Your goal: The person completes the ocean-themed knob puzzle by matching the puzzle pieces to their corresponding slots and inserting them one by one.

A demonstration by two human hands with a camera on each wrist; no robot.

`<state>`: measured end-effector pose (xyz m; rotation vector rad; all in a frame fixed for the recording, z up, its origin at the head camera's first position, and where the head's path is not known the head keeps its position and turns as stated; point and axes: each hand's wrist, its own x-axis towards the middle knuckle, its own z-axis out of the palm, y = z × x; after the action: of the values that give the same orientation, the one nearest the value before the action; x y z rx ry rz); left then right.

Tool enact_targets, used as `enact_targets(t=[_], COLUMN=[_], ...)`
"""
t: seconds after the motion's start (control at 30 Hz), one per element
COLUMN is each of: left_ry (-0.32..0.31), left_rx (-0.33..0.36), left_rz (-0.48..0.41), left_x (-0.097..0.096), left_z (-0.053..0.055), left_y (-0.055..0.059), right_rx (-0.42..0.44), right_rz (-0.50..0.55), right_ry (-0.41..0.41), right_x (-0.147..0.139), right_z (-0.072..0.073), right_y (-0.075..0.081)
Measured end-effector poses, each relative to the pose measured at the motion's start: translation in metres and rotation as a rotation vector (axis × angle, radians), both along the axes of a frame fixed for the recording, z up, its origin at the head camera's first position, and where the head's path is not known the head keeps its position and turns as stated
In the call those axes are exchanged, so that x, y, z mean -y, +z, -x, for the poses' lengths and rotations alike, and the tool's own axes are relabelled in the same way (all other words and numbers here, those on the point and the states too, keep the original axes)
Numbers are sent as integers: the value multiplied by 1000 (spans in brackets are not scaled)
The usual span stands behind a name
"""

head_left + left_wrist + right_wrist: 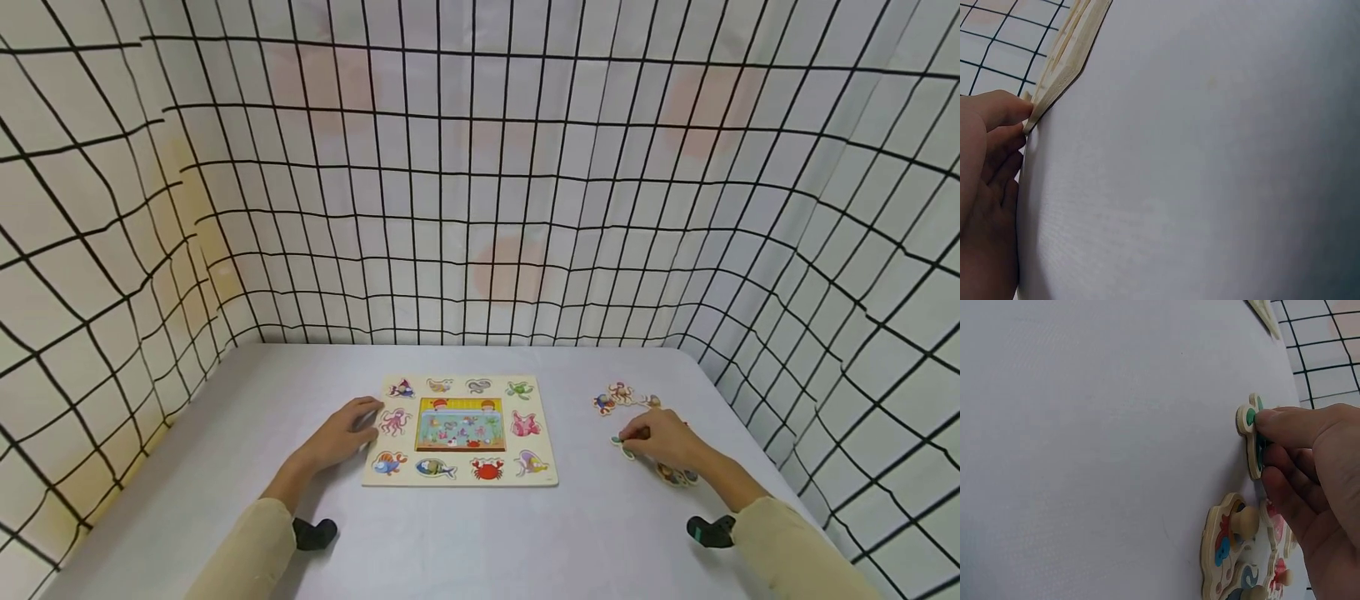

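Note:
A wooden peg-puzzle board (536, 481) with printed sea animals around an aquarium picture lies on the table. My left hand (341, 436) touches its left edge with thumb and fingertips; in the left wrist view the thumb (1010, 109) rests against the board's corner (1063, 78). To the right of the board, my right hand (671, 442) pinches a green puzzle piece (1251, 434) between thumb and fingers. The piece is tilted on its edge, its face partly covered. Beside that hand lie several more pieces, including one with a round wooden knob (1245, 522).
Farther back on the right, a small group of puzzle pieces (620, 392) lies on the white table (480, 542). Another cluster (675, 475) sits partly under my right hand. Black grid netting over white cloth (465, 192) walls the table's back and sides.

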<state>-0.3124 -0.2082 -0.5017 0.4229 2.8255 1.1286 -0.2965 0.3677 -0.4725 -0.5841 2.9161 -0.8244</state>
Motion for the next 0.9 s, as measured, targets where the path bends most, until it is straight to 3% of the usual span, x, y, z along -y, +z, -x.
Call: enact_targets(t=[0.27, 0.9], left_ry=[-4, 0], left_rx=[-9, 5], left_rz=[-1, -7], left_x=[1, 0], left_z=[1, -1], left_y=[-1, 0], right_rx=[-16, -82], right_rz=[6, -23], right_ry=[-17, 79], right_x=[11, 43], right_z=[12, 32], right_y=[5, 34])
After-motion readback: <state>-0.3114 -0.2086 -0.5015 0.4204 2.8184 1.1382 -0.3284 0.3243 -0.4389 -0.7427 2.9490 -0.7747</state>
